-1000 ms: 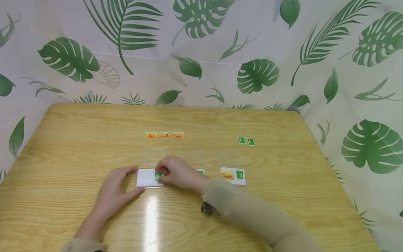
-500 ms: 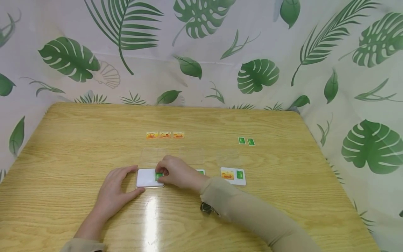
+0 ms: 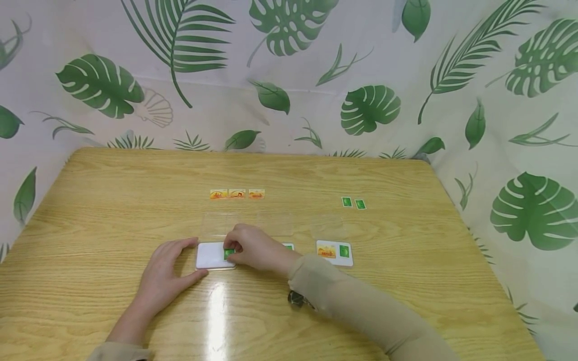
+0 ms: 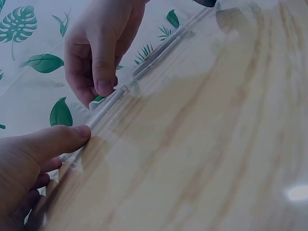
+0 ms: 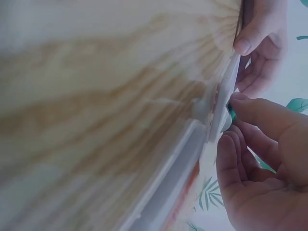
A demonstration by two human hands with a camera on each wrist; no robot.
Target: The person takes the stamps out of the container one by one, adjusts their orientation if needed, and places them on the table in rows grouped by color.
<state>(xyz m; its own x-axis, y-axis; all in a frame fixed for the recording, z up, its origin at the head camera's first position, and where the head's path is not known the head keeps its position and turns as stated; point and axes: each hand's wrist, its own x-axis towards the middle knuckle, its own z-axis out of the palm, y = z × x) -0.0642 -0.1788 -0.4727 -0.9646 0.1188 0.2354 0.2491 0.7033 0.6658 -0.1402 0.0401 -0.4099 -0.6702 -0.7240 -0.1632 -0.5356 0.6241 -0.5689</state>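
Observation:
A white rounded card lies at the left of a row on the table. My left hand rests around its left end, thumb and forefinger spread along the near and far edges. With curled fingers my right hand pinches a small green sticker at the card's right end. In the left wrist view the left hand's thumb touches the card's edge, and the right hand is bent over it. The right wrist view has the right hand's fingers at the card, a bit of green between them.
Three orange pictures lie in a row farther back. Two green stickers are at the back right. Another white card carries an orange picture and a green sticker. A middle card is mostly under the right arm. Clear plastic pieces lie behind the cards.

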